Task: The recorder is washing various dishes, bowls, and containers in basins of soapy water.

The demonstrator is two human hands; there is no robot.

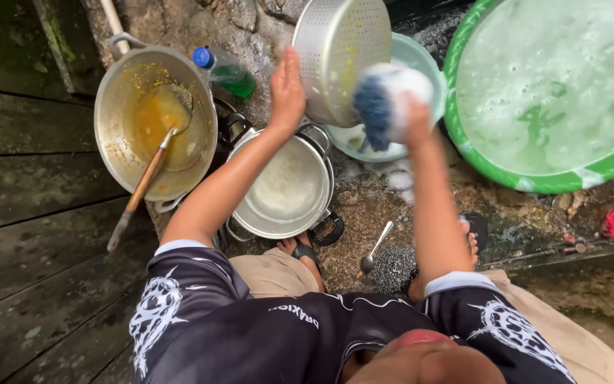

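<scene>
Left hand (287,89) grips the colander (339,53) by its left rim, tilted above the steel pot (289,188). Right hand (413,117) is closed on a soapy sponge (385,99) against its side. Best scrubbed in firm circles, rim held steady.

Place: outdoor home dishwashing spot
Ground: wet stone ground (385,206) beside mossy wooden planks (30,235)
Signs: green soapy basin (534,181), dirty wok (119,107), steel pot (289,192), detergent bottle (225,70)
</scene>
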